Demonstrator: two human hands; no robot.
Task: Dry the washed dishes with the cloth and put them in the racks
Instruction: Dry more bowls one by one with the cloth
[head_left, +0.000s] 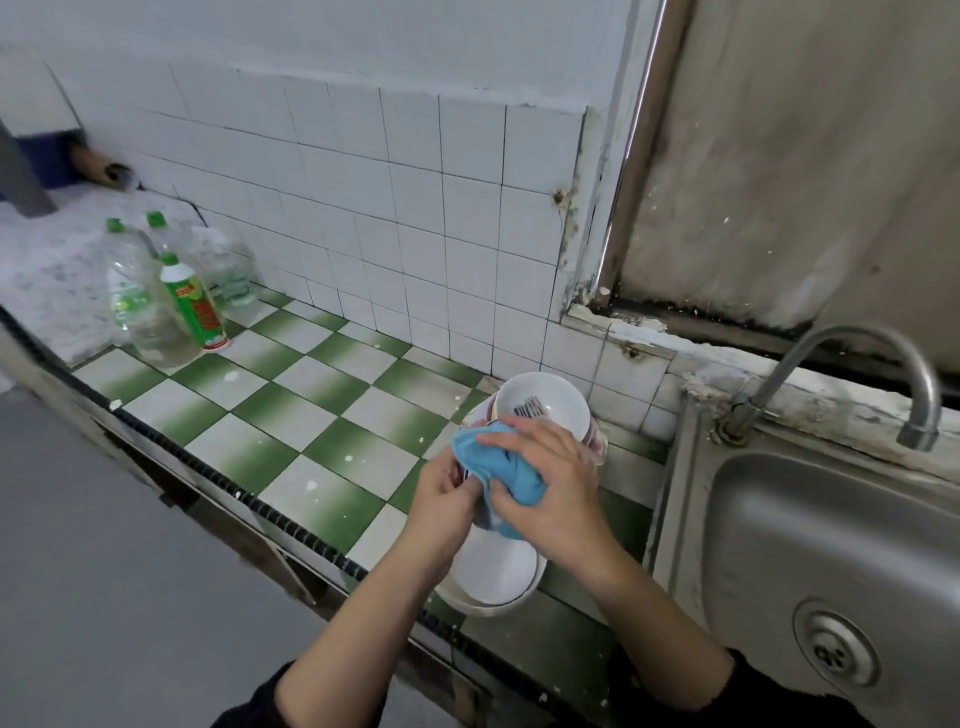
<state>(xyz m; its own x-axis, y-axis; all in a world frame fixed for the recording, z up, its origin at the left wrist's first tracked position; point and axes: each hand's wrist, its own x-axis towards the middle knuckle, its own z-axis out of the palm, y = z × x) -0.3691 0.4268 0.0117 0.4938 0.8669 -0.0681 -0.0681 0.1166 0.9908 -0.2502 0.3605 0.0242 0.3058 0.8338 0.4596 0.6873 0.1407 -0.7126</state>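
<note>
1. Far left corner of the counter (311, 415): a group of plastic bottles (140, 296) with green caps stands against the tiled wall, well apart from the work area.

2. Right end of the counter, near its front edge: the left hand (447, 506) has its fingers curled around a dish (466, 474). Only a sliver of the dish rim shows between the hand and the cloth, so its type cannot be told.

3. The blue cloth (517, 483) is bunched over the dish. The right hand (553, 486) clutches it from above, fingers closed around the fabric and pressing it against the dish.

4. Directly below the hands, at the front edge, white bowls (493, 571) sit nested on the counter. Whether they are dried or waiting cannot be told.

5. Behind the hands, near the back edge, a second stack of bowls (540, 400) stands just beside the sink (831, 519), a white bowl uppermost.

6. The tap (857, 343) arches over the sink; no water is seen running.

Status: drying of one dish appears to be in hand. At least two groups of dishes remain on the counter. No rack is in view, so no dish can be confirmed as put away. The bulk of the task is judged outstanding.
</note>
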